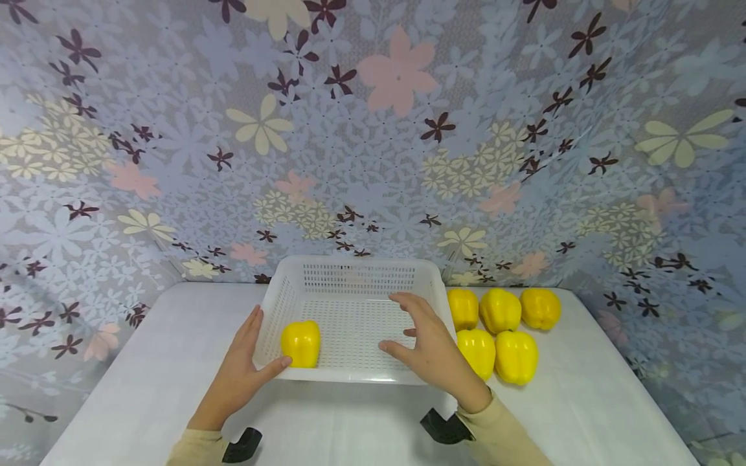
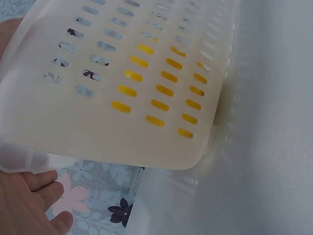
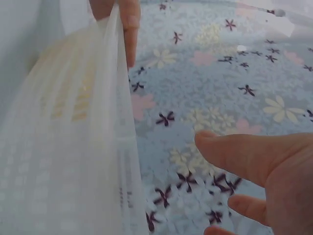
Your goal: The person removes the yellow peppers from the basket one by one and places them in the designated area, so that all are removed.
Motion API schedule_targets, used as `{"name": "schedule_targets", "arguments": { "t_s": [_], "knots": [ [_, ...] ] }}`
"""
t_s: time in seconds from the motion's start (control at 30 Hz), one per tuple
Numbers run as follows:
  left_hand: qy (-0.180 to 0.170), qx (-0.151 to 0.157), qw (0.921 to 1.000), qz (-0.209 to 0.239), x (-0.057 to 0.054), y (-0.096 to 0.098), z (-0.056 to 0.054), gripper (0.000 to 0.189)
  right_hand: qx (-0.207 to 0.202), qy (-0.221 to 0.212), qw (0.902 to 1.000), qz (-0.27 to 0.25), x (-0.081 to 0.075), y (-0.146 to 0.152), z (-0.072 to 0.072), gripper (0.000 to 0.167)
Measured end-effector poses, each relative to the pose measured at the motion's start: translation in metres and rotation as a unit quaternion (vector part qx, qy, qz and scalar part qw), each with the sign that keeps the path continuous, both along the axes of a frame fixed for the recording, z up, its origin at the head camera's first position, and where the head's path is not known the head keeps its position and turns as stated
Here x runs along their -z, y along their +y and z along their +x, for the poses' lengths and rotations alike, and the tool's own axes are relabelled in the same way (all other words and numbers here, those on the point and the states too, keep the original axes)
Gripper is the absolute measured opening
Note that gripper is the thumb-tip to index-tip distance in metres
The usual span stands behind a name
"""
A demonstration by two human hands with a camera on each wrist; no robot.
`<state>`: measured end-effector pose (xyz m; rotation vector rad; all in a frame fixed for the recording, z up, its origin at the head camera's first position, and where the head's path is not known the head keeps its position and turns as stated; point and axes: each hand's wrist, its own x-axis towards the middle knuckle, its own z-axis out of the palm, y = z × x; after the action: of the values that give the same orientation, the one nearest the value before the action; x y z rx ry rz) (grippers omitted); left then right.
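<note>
A white perforated plastic basket [image 1: 361, 374] stands on the table with one yellow bell pepper [image 1: 301, 343] in its front left corner. My left hand [image 1: 237, 367] holds that corner, the thumb over the front rim and the fingers along the outer left side. In the left wrist view, the pepper's yellow shows through the basket wall slots [image 2: 98, 142]. My right hand [image 1: 430, 347] hovers over the basket's right part with fingers spread and nothing between them. The right wrist view has its thumb [image 3: 234, 152] apart from the rim.
Several yellow bell peppers [image 1: 517, 357] sit close together on the table just right of the basket. White cloth covers the table [image 1: 344, 427]. A flower-patterned cloth [image 1: 373, 168] hangs behind the table's back edge and along its sides.
</note>
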<state>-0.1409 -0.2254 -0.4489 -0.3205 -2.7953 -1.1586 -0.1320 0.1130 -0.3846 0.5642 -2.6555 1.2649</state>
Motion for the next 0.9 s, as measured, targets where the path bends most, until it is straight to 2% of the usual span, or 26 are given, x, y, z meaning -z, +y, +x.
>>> {"name": "schedule_targets", "arguments": {
  "t_s": [0.17, 0.5, 0.7, 0.9],
  "knots": [
    [0.003, 0.002, 1.0000, -0.002, -0.001, 0.000, -0.002, 0.105, -0.009, -0.017, 0.9996, -0.019, 0.002, -0.019, -0.006, 0.072],
    [0.009, 0.006, 0.9999, -0.001, 0.001, -0.002, -0.003, 0.104, -0.054, -0.096, 0.9927, -0.049, 0.005, -0.052, -0.018, 0.072],
    [0.007, 0.008, 0.9999, 0.001, 0.001, -0.002, -0.004, 0.104, -0.058, -0.101, 0.9930, -0.018, 0.004, -0.070, -0.026, 0.070],
    [0.005, 0.007, 1.0000, 0.003, -0.001, -0.002, -0.005, 0.104, -0.061, -0.106, 0.9924, 0.015, -0.009, -0.084, -0.039, 0.069]
  ]
}}
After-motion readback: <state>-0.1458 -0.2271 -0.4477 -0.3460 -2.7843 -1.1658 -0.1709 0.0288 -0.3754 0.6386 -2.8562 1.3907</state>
